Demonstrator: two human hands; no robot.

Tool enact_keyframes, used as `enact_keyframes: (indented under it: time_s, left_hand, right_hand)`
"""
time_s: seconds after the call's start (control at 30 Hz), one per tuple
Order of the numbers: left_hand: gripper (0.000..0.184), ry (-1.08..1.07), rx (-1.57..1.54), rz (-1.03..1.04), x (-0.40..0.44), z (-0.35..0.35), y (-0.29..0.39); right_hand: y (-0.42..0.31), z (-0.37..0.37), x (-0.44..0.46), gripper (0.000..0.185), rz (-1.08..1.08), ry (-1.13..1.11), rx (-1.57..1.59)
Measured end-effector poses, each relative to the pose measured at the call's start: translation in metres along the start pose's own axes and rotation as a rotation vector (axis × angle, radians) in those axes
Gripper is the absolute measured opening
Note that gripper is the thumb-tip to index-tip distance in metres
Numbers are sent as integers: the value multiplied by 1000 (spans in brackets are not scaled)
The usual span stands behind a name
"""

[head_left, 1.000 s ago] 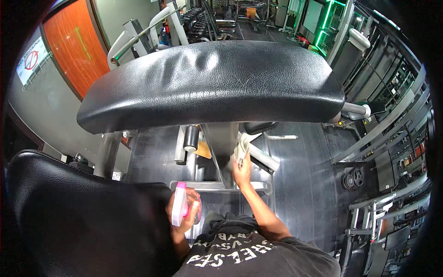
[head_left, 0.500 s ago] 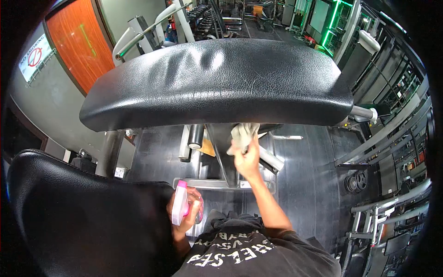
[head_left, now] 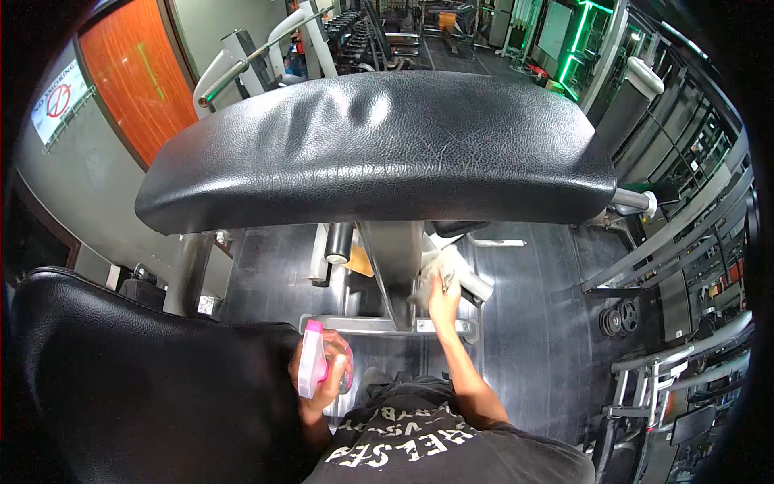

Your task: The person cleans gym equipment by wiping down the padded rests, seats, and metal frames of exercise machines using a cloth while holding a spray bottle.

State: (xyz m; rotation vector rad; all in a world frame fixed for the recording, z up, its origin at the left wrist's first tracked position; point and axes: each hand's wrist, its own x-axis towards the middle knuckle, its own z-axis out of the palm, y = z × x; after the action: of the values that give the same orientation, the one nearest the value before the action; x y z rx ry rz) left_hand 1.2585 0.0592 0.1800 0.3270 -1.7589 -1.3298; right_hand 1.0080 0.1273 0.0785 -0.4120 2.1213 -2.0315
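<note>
The work looks to be in mid-course rather than finished, for both hands are occupied. The right hand [head_left: 443,305] has its grip clenched on a pale cloth [head_left: 442,266], bunched just right of the metal upright [head_left: 397,262] and below the black padded cushion [head_left: 371,153]; the blur hides whether cloth and metal touch. Nearer and to the left, the left hand [head_left: 332,379] has its grip wrapped around a spray bottle [head_left: 311,367] with a pink-tipped head, beside the black backrest [head_left: 153,395]. What is done and what is left cannot be told part by part: the cushion shines and is creased at its far left, yet glare hides whether it is damp, and no clear line divides treated metal from untreated.

The cushion's surface is grained and leather-like. Below it, a roller pad [head_left: 339,242] sits left of the upright, and a base crossbar [head_left: 363,325] runs along the dark floor [head_left: 536,282], which is streaked with reflected light. The room is a gym: an orange door [head_left: 133,73] and a no-smoking sign [head_left: 58,101] at left, dumbbells [head_left: 348,40] at the far side, a green light strip [head_left: 572,60] at far right, and weight plates [head_left: 619,318] on the right
</note>
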Motion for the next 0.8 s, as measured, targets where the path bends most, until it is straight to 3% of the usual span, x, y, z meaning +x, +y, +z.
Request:
enact_keyframes:
  time_s: [0.03,0.1,0.13,0.17,0.27,0.37,0.43,0.53,0.57,0.63,0.67,0.7,0.77,0.8]
  left_hand:
    - [26,22,-15,-12,1,1,2]
    - [28,37,-33,-30,0,2,3]
    - [28,45,-40,-53,-1,2,2]
    - [29,55,-46,-75,-2,1,1]
    - [29,60,-17,-45,1,2,5]
    - [29,15,10,-17,-1,0,1]
    - [29,6,21,-19,-1,-2,-1]
    - [29,4,-2,-43,-2,1,1]
    - [30,8,-40,-67,-1,1,2]
    - [30,23,-49,-59,-3,2,2]
    - [31,32,-57,-76,-4,3,3]
    - [32,42,-64,-93,-4,3,3]
    - [31,58,-76,-118,-6,3,4]
    - [31,74,-86,-145,-6,3,4]
  right_hand:
    - [-15,3,4,28,9,-18,70]
    - [-77,16,-2,33,-409,-63,148]
    - [-82,17,1,40,-508,-206,65]
    - [-101,27,2,50,-859,-52,-253]
    - [-53,47,4,59,-839,5,-180]
    - [-11,35,-11,57,-902,65,-316]
    - [18,21,-26,53,-631,-61,-403]
    - [53,0,-28,41,-410,-84,-312]
    - [55,-9,-26,35,-127,-142,-227]
    - [29,-17,-22,30,117,-86,-122]
    - [24,-13,-20,31,-64,-12,63]
    - [6,-7,-18,31,-68,-14,65]
    - [-49,4,-18,41,-516,25,173]
    - [-63,6,-17,48,-662,2,-53]
